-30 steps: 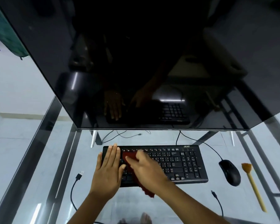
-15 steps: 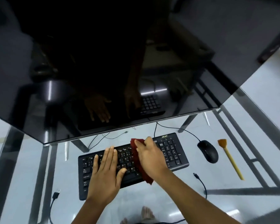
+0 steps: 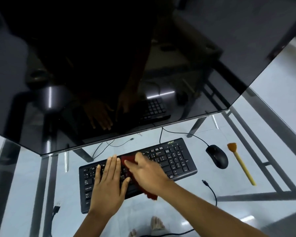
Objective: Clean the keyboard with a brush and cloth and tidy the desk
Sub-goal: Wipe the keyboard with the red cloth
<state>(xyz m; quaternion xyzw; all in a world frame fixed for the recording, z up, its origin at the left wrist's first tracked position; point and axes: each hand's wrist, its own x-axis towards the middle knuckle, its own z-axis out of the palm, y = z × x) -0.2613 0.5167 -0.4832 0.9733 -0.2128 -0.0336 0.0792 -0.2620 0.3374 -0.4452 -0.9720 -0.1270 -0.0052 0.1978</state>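
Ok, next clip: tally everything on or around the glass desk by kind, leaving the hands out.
Monitor: 1
Keyboard: 1
Mouse: 1
Brush: 1
Red cloth: 1
Loose cable plugs: 3
Total: 8

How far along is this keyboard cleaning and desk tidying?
Brushing looks done: the brush lies beside the mouse. In hand: the right hand presses a red cloth on the keyboard, the left hand flat on the keys. Left: likely more wiping, then tidying the brush and loose cable off the glass desk.
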